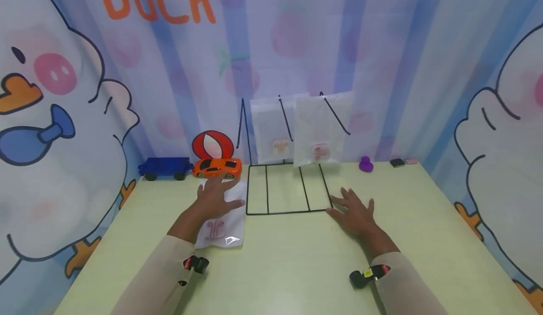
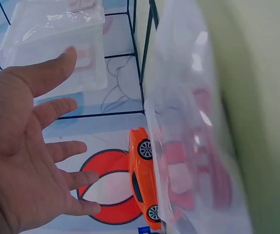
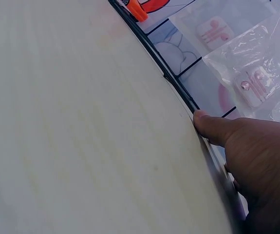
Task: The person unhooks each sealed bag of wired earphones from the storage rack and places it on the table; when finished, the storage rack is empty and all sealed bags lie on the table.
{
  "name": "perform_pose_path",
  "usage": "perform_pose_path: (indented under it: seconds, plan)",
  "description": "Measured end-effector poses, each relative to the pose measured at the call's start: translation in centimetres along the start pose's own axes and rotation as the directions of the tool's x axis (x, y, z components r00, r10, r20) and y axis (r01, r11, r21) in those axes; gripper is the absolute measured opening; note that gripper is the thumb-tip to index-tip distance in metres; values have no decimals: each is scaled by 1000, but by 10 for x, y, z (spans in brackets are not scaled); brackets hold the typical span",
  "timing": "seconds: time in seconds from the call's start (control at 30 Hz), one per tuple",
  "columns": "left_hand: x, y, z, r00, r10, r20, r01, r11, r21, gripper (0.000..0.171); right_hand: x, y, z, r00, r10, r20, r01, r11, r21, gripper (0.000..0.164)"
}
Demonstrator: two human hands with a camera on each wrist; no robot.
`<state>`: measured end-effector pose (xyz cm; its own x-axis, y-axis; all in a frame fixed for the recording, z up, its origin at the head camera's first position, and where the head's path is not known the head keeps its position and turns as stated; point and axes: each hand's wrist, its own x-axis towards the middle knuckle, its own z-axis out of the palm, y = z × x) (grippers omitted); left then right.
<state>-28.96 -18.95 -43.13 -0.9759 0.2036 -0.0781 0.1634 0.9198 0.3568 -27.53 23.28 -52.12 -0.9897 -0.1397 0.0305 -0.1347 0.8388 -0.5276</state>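
A black wire rack stands on the table, its prongs rising against the backdrop. Two white plastic packets hang on it: a left packet and a right packet, each showing pinkish wired earphones. A third earphone packet lies flat left of the rack. Over this loose packet, my left hand spreads its fingers, holding nothing; the left wrist view shows its palm. My right hand is at the rack's front right corner, fingers extended and thumb tip at the wire; its other fingers are mostly hidden in the right wrist view.
Along the back edge are a blue toy truck, an orange toy car, a purple toy duck, a small black block and a pink block. A printed curtain rises behind the table.
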Motion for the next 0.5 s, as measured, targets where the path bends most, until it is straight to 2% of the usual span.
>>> perform_pose_path:
  seconds: [0.17,0.33,0.43,0.5]
  plan:
    - [15,12,-3,1000,12,-2,-12,1000,-10,84,0,-2,1,1000,-2,-3,2,1000,7,62]
    - [31,16,-1,1000,29,-1,-29,1000,-6,82,0,-2,3,1000,-5,3,5,1000,-6,62]
    - [45,18,1,997,75,-17,-77,994,-78,77,1,0,3,1000,-5,-2,5,1000,-18,63]
    - [54,19,0,995,94,-24,-97,983,-157,74,2,0,2,1000,-4,-3,4,1000,-20,63]
